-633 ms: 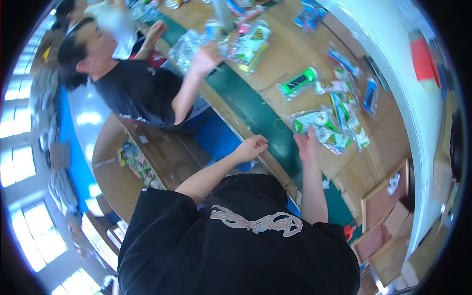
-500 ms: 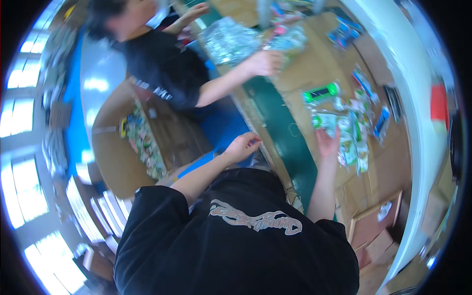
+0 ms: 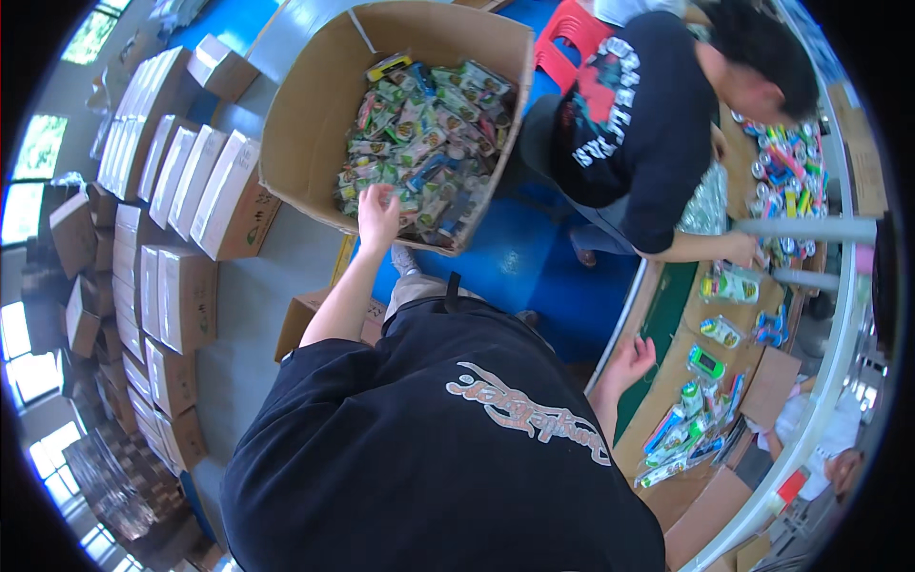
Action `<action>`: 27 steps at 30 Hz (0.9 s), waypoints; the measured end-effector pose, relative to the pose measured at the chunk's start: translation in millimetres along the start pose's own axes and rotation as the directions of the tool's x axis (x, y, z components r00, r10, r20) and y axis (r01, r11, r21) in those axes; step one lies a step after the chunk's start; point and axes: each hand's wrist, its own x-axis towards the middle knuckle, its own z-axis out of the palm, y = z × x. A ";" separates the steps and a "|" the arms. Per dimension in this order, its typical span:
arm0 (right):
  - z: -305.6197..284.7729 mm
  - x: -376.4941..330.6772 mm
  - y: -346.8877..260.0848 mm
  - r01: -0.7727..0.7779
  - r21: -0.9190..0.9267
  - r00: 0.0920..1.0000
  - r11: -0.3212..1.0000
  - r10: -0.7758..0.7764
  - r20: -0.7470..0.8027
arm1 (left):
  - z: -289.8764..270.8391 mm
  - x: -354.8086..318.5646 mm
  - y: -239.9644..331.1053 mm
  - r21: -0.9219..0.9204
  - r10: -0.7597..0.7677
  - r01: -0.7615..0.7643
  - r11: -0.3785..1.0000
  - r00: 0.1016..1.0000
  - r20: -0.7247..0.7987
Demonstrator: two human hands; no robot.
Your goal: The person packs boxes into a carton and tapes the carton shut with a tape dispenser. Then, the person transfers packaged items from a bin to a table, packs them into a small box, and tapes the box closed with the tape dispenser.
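Over at the big cardboard box (image 3: 315,124), worker's left hand (image 3: 378,212) has swung off the table and now sits in the heap of small toy packets (image 3: 424,143), fingers curled — can't tell if anything's gripped. Right hand (image 3: 631,362) stays by the worktable edge (image 3: 658,315), fingers loosely spread, empty. Looks like a restock grab.

packets (image 3: 419,143): small, colourful, heaped loose; under and beyond the left hand (image 3: 378,212)
carton (image 3: 315,105): brown cardboard, open-topped, tilted; around the heap
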 end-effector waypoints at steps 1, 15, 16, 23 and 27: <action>36.0 -9.5 -12.5 -0.054 0.091 0.994 0.994 0.045 0.096 | 0.1 24.1 -36.2 0.078 -0.054 0.054 0.996 0.998 0.007; 530.7 -95.8 19.0 -0.480 -0.629 0.560 0.612 0.765 0.317 | 58.1 180.3 -180.8 0.559 -0.280 -0.315 0.767 0.620 0.733; 546.5 -96.8 52.8 -0.462 -0.690 0.639 0.558 0.748 0.177 | 76.5 175.1 -195.9 0.564 -0.300 -0.304 0.768 0.608 0.735; 581.7 -82.2 206.2 -0.779 -0.420 0.294 0.466 0.862 0.412 | 150.7 157.3 -297.0 0.510 -0.413 -0.708 0.488 0.327 0.850; 646.7 -126.0 172.4 -0.661 -0.737 0.499 0.140 0.816 -0.292 | 142.1 168.3 -324.1 0.545 -0.516 -0.526 0.653 0.218 0.828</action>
